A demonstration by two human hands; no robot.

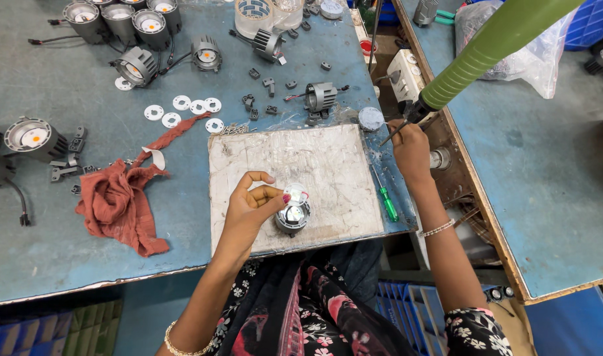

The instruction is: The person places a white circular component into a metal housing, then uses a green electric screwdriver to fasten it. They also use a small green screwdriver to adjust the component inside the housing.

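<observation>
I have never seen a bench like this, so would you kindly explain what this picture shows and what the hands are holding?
This is a single view from a camera worn on the person's head, looking down at a blue workbench. The left hand holds a small clear disc over a round grey lamp housing on a worn white board. The right hand holds a thin tool beside a green hose. Nearby lie a red rag, white rings, more housings and a green screwdriver.

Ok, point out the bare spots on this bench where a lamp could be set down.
Free: the white board above the left hand and lamp; the blue table below the red rag. Crowded: the top edge with lamps, the white rings, and the small clips. The right hand holds a tool.
</observation>
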